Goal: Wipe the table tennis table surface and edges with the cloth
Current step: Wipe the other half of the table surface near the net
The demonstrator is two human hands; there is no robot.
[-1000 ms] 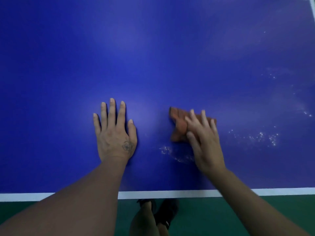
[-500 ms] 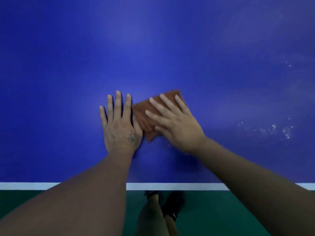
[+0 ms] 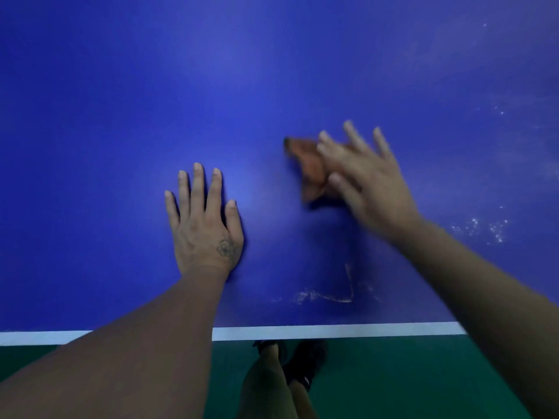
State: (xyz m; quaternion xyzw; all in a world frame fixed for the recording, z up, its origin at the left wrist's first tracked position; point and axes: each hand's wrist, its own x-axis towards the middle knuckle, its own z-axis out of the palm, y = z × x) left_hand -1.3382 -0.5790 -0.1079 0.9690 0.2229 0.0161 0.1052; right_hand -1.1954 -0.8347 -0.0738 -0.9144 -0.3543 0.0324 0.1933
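My right hand (image 3: 367, 179) lies flat with fingers spread on the rust-brown cloth (image 3: 308, 167), pressing it to the blue worktop (image 3: 121, 101) rather than clutching it. The hand is motion-blurred, so I cannot tell how much cloth sits under the palm; it looks bunched, with a corner poking out to the left. My left hand (image 3: 205, 219) is open, palm down, holding nothing, well apart from the cloth and bracing my lean.

Step in hand, as I judge it: wiping the surface, mid-stroke, near side of the table.

Pale smears (image 3: 326, 293) lie between the cloth and the white edge line (image 3: 332, 331), near the line. White specks (image 3: 484, 228) lie to the right, beyond my right forearm. More faint dust shows at far right.

Next move calls for drawing the cloth down over the smears, then sweeping right through the specks, with even pressure.

Room: open blue worktop ahead and left. The near edge is close under my forearms; green floor (image 3: 393, 382) below. Edges not yet wiped, I think.
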